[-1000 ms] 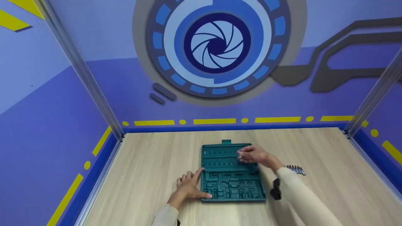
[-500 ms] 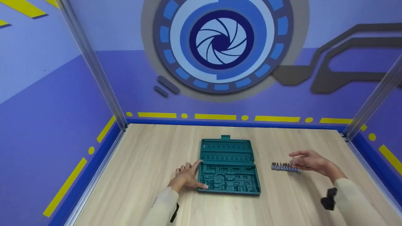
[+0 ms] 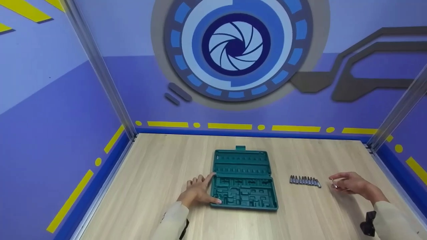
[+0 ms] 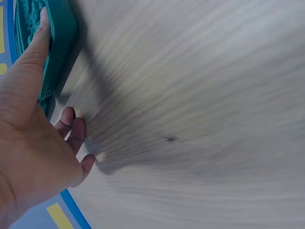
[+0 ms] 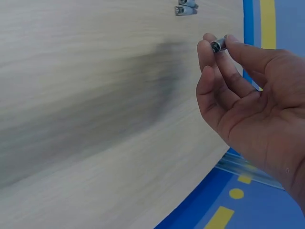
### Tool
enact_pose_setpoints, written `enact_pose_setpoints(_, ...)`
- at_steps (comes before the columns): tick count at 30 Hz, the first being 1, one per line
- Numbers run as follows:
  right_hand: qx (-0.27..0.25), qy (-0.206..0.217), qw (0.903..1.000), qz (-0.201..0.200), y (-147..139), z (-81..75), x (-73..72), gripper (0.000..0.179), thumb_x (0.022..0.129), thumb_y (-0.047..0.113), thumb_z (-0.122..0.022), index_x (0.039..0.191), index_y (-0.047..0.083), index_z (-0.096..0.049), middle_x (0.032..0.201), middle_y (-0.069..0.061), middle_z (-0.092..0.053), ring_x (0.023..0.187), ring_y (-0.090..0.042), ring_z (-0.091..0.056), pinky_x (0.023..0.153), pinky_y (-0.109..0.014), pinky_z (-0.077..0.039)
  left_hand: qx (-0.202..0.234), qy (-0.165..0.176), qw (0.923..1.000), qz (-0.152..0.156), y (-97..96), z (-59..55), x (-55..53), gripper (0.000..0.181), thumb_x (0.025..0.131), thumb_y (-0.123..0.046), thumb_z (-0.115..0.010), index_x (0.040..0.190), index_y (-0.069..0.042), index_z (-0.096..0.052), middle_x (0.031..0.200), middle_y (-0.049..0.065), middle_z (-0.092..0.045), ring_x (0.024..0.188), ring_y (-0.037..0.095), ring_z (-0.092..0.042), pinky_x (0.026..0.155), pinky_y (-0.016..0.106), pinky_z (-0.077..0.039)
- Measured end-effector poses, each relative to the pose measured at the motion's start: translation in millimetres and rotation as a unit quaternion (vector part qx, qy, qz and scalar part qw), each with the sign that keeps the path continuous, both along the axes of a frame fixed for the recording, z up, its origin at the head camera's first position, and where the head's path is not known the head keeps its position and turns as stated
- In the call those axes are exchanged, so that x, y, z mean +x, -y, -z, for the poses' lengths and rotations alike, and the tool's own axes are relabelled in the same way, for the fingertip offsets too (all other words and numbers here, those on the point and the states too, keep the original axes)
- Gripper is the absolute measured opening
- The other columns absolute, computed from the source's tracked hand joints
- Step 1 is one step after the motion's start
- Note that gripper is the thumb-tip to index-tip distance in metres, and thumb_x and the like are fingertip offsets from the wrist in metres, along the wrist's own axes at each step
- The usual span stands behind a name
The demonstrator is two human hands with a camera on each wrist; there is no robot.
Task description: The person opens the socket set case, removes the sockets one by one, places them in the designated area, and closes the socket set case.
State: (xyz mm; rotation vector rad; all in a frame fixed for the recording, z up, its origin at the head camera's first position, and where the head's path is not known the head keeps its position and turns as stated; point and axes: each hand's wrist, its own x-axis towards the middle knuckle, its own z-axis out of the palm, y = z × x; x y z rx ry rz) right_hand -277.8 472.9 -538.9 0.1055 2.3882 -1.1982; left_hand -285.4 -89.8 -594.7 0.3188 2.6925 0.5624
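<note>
An open green plastic tool case [image 3: 245, 197] lies on the table with its lid folded back. My left hand [image 3: 197, 193] spans the case's left side, thumb on the front left corner of the rim and index finger near the hinge. In the left wrist view, the other fingers of the left hand [image 4: 40, 148] are loosely bent beside the case. My right hand [image 3: 353, 184] is held above the table to the right, pinching a small silver socket [image 5: 218, 45] between thumb and fingertips. Between case and hand lies a row of several similar metal sockets [image 3: 304, 180].
Moulded hollows fill the case base, and slotted ridges run across the lid [image 3: 241, 163]. The wooden table [image 3: 166, 160] ends at a blue and purple patterned wall [image 3: 110, 93] behind and at both sides. Metal posts [image 3: 100, 66] stand at the back corners.
My right hand has moved from over the case lid to the right, past the row of sockets. My left hand stays at the case. The head view has shifted slightly.
</note>
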Motion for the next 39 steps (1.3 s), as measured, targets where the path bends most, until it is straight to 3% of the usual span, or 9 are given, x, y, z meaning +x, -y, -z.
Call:
enact_pose_setpoints(3,-0.007,0.003,1.0,-0.002,2,7.9,0.1,0.045,0.098,0.003,-0.054,0.137,-0.019,-0.046,0.091,0.0,-0.07,0.077,-0.012,-0.06,0.068,-0.027,-0.051,0.005,-0.001,1.0,-0.004,1.9,12.0,-3.0,0.119,0.071,-0.066,-0.084,0.163,-0.03,-0.018,0.145,0.018,-0.041,0.115,0.031,-0.038,0.11,0.054,-0.025)
enact_pose_setpoints(6,-0.01,-0.007,0.9999,-0.004,5,14.5,-0.2,0.042,0.097,0.001,-0.056,0.133,-0.02,-0.048,0.09,0.0,-0.07,0.076,-0.013,-0.06,0.067,-0.027,-0.051,0.007,-0.006,0.9999,-0.004,2.7,15.8,-3.7,0.119,0.07,-0.067,-0.084,0.163,-0.031,-0.019,0.142,0.017,-0.042,0.115,0.03,-0.038,0.111,0.056,-0.024)
enact_pose_setpoints(14,-0.01,-0.003,0.9998,0.014,14,24.8,0.3,0.035,0.099,0.002,-0.057,0.127,-0.019,-0.055,0.089,0.0,-0.071,0.077,-0.012,-0.063,0.066,-0.027,-0.051,0.013,0.003,0.9999,-0.003,2.2,-5.2,2.3,0.116,0.072,-0.062,-0.085,0.163,-0.029,-0.02,0.138,0.015,-0.043,0.112,0.027,-0.038,0.11,0.054,-0.026)
enact_pose_setpoints(21,0.001,-0.043,0.9984,0.036,21,32.4,1.3,0.032,0.101,0.003,-0.053,0.124,-0.02,-0.055,0.09,-0.001,-0.073,0.078,-0.011,-0.065,0.067,-0.026,-0.053,0.004,-0.012,0.9999,-0.006,3.4,0.3,1.5,0.116,0.073,-0.067,-0.083,0.163,-0.033,-0.019,0.142,0.015,-0.042,0.115,0.028,-0.038,0.111,0.053,-0.025)
enact_pose_setpoints(27,-0.002,-0.057,0.9975,0.041,26,33.7,2.8,0.03,0.101,0.001,-0.052,0.121,-0.02,-0.055,0.086,-0.001,-0.071,0.074,-0.012,-0.062,0.064,-0.026,-0.052,0.012,-0.015,0.9998,0.006,2.4,-7.3,6.6,0.115,0.073,-0.064,-0.084,0.162,-0.028,-0.021,0.133,0.014,-0.044,0.106,0.026,-0.036,0.106,0.053,-0.027)
enact_pose_setpoints(34,0.008,-0.07,0.9948,0.073,29,40.8,0.8,0.044,0.098,0.008,-0.062,0.129,-0.021,-0.05,0.088,-0.001,-0.071,0.077,-0.012,-0.064,0.066,-0.027,-0.052,0.004,-0.011,0.9999,0.004,2.9,-5.3,4.0,0.115,0.073,-0.065,-0.083,0.163,-0.03,-0.019,0.136,0.014,-0.043,0.107,0.025,-0.036,0.107,0.05,-0.027)
enact_pose_setpoints(39,0.025,-0.085,0.9916,0.095,30,48.7,-2.3,0.046,0.095,0.011,-0.067,0.125,-0.021,-0.054,0.086,-0.001,-0.073,0.075,-0.011,-0.064,0.064,-0.025,-0.052,0.012,-0.013,0.9999,-0.002,3.5,-3.6,2.8,0.116,0.072,-0.062,-0.086,0.162,-0.03,-0.021,0.134,0.013,-0.044,0.107,0.025,-0.036,0.105,0.05,-0.027)
